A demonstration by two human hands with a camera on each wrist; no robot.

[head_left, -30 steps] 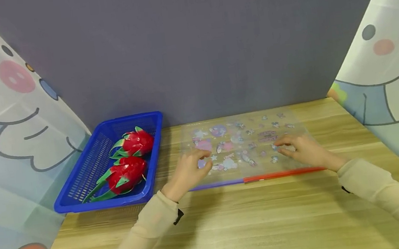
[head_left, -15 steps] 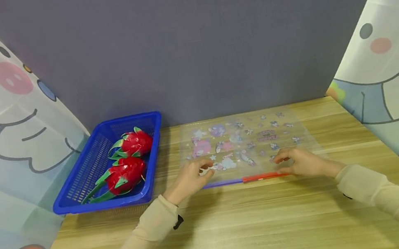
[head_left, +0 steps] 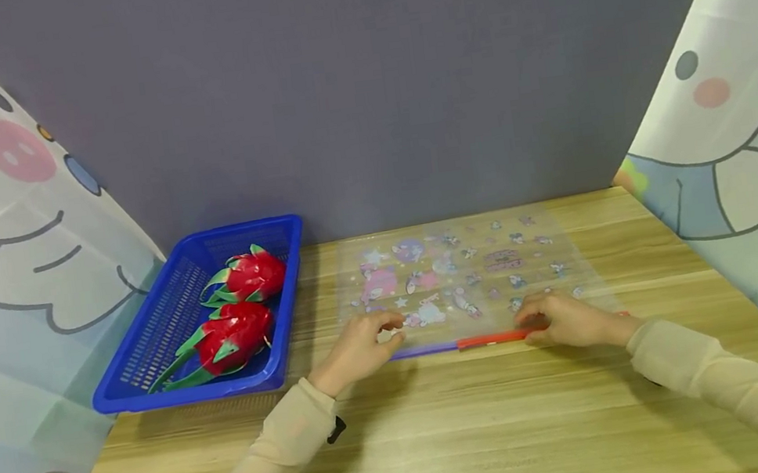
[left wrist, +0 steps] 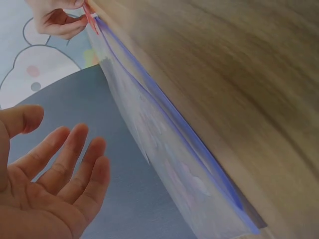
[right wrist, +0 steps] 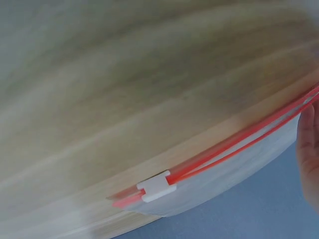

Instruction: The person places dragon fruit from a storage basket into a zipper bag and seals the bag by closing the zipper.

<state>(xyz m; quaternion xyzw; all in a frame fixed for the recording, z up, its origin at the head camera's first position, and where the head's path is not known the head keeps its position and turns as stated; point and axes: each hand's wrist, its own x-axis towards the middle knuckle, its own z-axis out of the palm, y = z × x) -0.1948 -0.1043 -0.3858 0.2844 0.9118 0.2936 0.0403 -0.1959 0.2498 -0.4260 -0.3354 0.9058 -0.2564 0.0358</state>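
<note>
Two clear printed zip bags lie side by side on the wooden table. The left bag [head_left: 385,283] has a blue-purple zip strip [left wrist: 172,117] along its near edge. The right bag [head_left: 539,264] has a red zip strip [head_left: 491,339]; its two red lips stand parted in the right wrist view, with a white slider [right wrist: 156,186] at one end. My right hand [head_left: 563,318] pinches the red edge between thumb and fingers. My left hand [head_left: 362,347] hovers by the blue edge, fingers loosely bent and holding nothing.
At the left stands a blue plastic basket [head_left: 289,311] with two red dragon fruits [head_left: 238,336] with green tips inside. A grey panel [head_left: 362,96] rises behind the table, and cartoon-printed cloth [head_left: 715,140] hangs on both sides.
The right hand has come down and nearer from over the printed bag to its red edge and now pinches it. The left hand has dropped slightly toward the blue edge.
</note>
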